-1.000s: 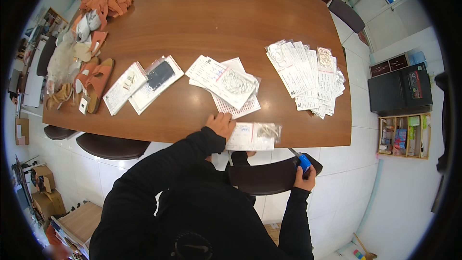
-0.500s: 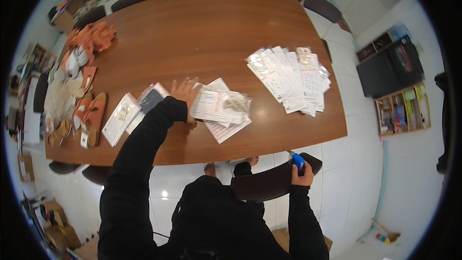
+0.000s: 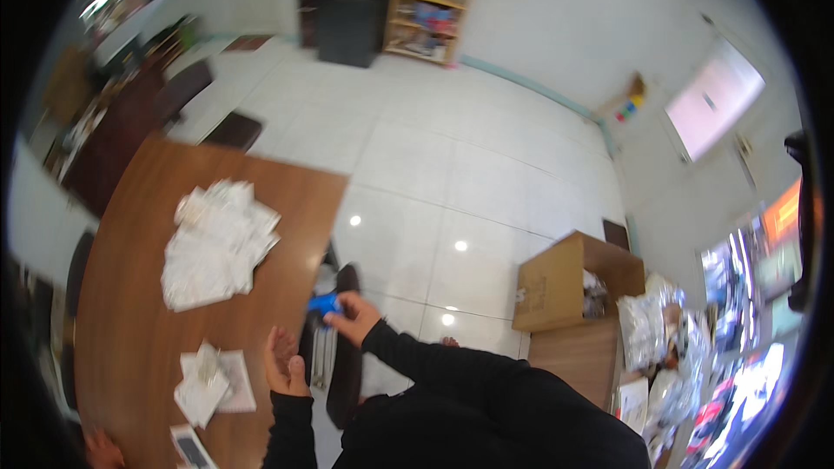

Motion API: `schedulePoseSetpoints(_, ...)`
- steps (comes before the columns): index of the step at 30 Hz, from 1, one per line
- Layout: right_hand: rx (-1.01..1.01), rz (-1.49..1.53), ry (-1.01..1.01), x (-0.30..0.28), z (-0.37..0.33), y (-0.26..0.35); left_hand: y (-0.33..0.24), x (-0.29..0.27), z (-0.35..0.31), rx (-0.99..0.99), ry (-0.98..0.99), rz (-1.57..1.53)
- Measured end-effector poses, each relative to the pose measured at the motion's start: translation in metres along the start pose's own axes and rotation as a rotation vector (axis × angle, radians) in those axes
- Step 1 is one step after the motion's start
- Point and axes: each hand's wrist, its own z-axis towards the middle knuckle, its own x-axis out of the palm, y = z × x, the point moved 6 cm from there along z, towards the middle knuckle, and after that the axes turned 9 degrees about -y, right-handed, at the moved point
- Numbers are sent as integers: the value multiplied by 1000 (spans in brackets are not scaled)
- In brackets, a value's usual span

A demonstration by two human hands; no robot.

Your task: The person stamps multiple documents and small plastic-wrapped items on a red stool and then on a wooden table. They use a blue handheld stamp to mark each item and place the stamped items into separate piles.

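My right hand (image 3: pixel 352 320) is closed around a small blue tool (image 3: pixel 325 304) at the table's near edge; blur hides its exact kind. Just left of it, my left hand (image 3: pixel 282 363) is raised over the table edge, fingers extended, holding nothing. On the table beyond my left hand lie papers with a clear packet (image 3: pixel 207 382) on top of a larger printed sheet (image 3: pixel 241 382). A white sheet with a dark rectangle (image 3: pixel 191 449) lies below them. Farther off is a large fanned pile of white slips (image 3: pixel 217 247).
The wooden table (image 3: pixel 304 200) fills the left side. A dark chair (image 3: pixel 346 373) stands against its edge. An open cardboard box (image 3: pixel 549 285) and clear plastic bags (image 3: pixel 647 330) are at the right. A black fridge (image 3: pixel 346 13) and shelf (image 3: pixel 432 4) stand at the back.
The view has swung to the right, showing the floor, box and bags. My left hand has come off the papers toward my right hand, which still grips the blue tool.
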Motion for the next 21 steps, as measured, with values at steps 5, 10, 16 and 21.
schedulePoseSetpoints(5, 169, 430, -67, -173, -24, 44, 66, 190, 10, -641, -12, -336)
schedulePoseSetpoints(10, 184, 660, -325, -427, -12, 73, 120, 400, -26, -885, 297, -169)
schedulePoseSetpoints(16, 115, 633, -637, -711, 60, 46, 159, 639, 13, -917, 604, 148)
schedulePoseSetpoints(21, 36, 376, -1134, -946, 52, -25, 160, 957, 95, -700, 893, 281)
